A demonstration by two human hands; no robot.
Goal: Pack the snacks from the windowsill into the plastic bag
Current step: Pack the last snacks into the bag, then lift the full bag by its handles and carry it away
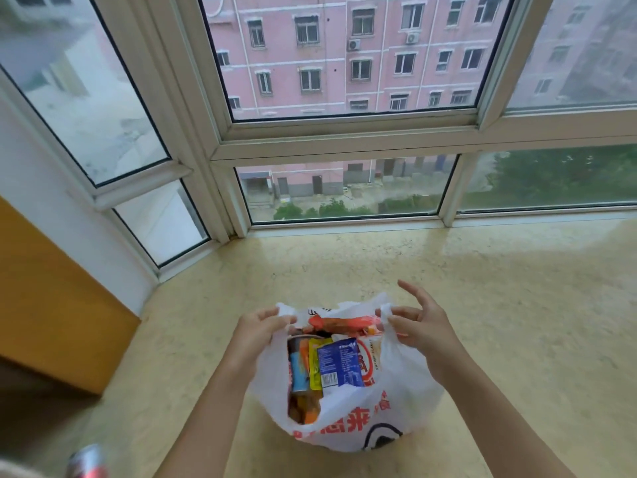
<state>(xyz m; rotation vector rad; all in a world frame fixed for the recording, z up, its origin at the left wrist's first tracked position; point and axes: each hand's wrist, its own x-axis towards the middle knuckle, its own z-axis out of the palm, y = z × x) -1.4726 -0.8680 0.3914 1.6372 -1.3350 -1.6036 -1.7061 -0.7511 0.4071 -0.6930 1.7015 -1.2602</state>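
A white plastic bag [389, 405] with red print stands on the yellowish marble windowsill [499, 305]. Its mouth is held apart. Inside lie several snacks: a blue packet [339, 363] with a barcode, a yellow packet [314, 367], a long orange-red wrapper [344, 321] across the top and a can-like tube [297, 367] at the left. My left hand [256, 327] pinches the bag's left handle. My right hand [418, 326] pinches the right handle between thumb and a finger, the other fingers spread upward.
White window frames [220, 188] rise at the back and left of the sill. An orange-brown wooden panel [51, 305] borders the sill at the left. A red and silver can [88, 462] shows blurred at the bottom left corner.
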